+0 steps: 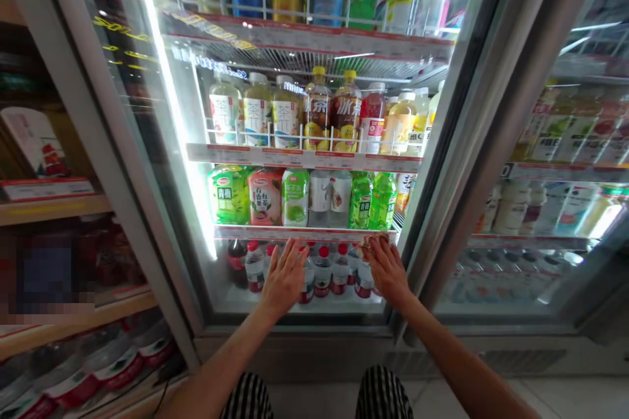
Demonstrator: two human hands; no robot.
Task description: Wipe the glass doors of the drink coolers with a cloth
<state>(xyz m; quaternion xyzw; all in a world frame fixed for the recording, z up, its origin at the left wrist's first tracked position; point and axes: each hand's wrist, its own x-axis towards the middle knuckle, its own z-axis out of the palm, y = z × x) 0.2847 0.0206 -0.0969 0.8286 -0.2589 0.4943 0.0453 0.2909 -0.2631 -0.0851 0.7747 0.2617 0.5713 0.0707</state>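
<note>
Both my arms reach into an open drinks fridge, at its bottom shelf. My left hand is open with fingers stretched out, just above the red-capped water bottles. My right hand is curled at the front edge of the shelf above and presses a small crumpled brownish thing against it; I cannot make out what it is. Green tea bottles stand on that shelf.
The open glass door hangs at the left. A closed fridge door with more drinks is at the right. Wooden shelves with packed water bottles stand far left. My knees in striped trousers are at the bottom.
</note>
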